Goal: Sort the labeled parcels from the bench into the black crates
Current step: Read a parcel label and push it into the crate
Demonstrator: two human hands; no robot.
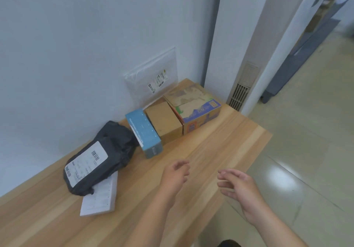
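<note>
Bench [220, 151] bore five parcels, including black bag [99, 158]; left hand [177, 174] and right hand [239, 185] hovered loosely curled, empty.

Looks like an office mail corner — a wooden bench [220, 151] against a white wall [76, 36] holds a labelled black mail bag [103, 156] and cardboard boxes [193, 103], with glossy floor tiles [306, 160] and a wall vent [239, 97]

We note counter [210, 160]: pale wood, matt, grain visible. Bag [116, 147]: black plastic, crinkled, faint sheen; its label [86, 162] white paper. White box [99, 198]: smooth, matt; material we cannot tell. Blue box [143, 131]: printed card, smooth. Brown box [162, 120]: plain matt cardboard. Carton [193, 105]: printed cardboard. Mailer [153, 76]: translucent plastic, glossy, creased. Floor [306, 160]: glossy tile.
</note>
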